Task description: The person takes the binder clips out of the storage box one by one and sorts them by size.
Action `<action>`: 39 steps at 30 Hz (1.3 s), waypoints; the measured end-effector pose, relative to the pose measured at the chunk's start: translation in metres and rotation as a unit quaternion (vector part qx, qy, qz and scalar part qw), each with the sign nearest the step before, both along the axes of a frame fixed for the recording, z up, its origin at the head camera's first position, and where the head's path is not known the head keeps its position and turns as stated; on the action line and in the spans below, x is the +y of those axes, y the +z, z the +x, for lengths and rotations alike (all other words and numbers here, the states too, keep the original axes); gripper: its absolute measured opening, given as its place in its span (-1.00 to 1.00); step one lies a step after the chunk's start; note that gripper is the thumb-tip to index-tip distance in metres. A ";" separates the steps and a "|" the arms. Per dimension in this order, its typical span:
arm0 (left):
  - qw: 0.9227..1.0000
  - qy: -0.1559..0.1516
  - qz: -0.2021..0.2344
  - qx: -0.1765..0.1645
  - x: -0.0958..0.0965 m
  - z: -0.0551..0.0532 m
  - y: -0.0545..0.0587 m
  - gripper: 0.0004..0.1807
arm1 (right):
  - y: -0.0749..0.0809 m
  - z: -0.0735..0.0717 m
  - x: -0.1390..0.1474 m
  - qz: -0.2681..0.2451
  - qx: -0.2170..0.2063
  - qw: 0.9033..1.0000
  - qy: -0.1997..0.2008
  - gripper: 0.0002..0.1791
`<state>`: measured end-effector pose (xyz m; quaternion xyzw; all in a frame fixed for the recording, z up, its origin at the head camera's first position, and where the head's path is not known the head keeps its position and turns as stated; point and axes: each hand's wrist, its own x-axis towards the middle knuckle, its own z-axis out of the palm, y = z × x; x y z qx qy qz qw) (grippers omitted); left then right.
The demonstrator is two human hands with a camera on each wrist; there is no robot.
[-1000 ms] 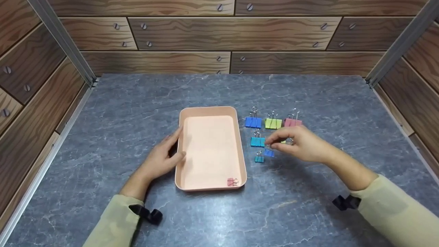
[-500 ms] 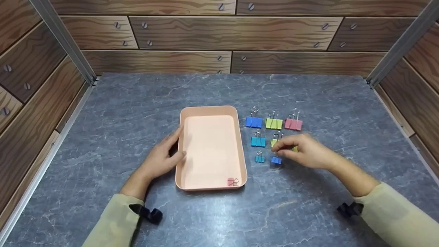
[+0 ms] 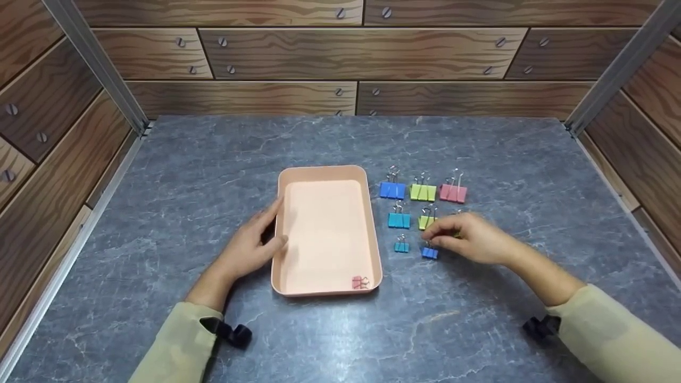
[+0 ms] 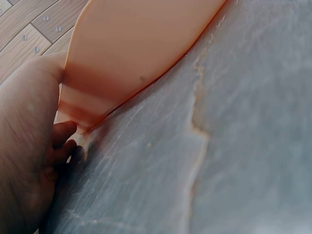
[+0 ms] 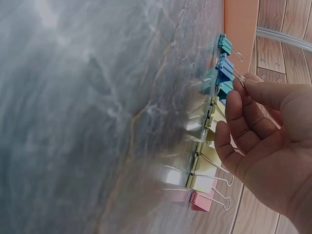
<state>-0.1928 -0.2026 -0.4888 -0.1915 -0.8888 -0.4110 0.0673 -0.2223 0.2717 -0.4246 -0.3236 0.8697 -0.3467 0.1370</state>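
My left hand [image 3: 250,244] grips the left wall of the pink tray [image 3: 280,266], thumb over the rim and fingers along the outside. Inside the tray's near right corner lies a small pink binder clip [image 3: 360,282]. Right of the tray, my right hand [image 3: 471,239] pinches the wire handle of a small blue binder clip [image 5: 225,68] between thumb and forefinger. That clip stands close to the tabletop, in line with a small teal binder clip [image 3: 401,244]. Behind it are a teal binder clip [image 3: 399,221] and a yellow-green binder clip [image 3: 426,222]; the hand covers part of this row.
Along the back row stand a large blue binder clip [image 3: 392,191], a yellow-green one and a large pink binder clip [image 3: 453,193]. All rest on the grey marbled table [image 3: 340,346], enclosed by wood-patterned walls [image 3: 330,53] at the back and sides.
The right hand has brought the small blue binder clip rightward and toward me, from beside the teal clips to the right of the small teal one. The left hand and tray stay put.
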 end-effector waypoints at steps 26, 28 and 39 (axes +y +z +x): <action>1.000 0.004 -0.014 -0.028 0.000 0.000 0.006 -0.11 | 0.026 0.009 -0.033 -0.007 0.159 0.987 0.018 -0.85; 1.000 0.003 -0.014 -0.026 0.001 -0.001 0.006 -0.11 | 0.029 0.013 -0.043 -0.020 0.166 0.985 0.045 -0.84; 0.999 0.011 -0.027 -0.037 0.000 0.002 0.005 -0.11 | 0.025 0.026 -0.091 -0.026 0.168 0.977 0.127 -0.84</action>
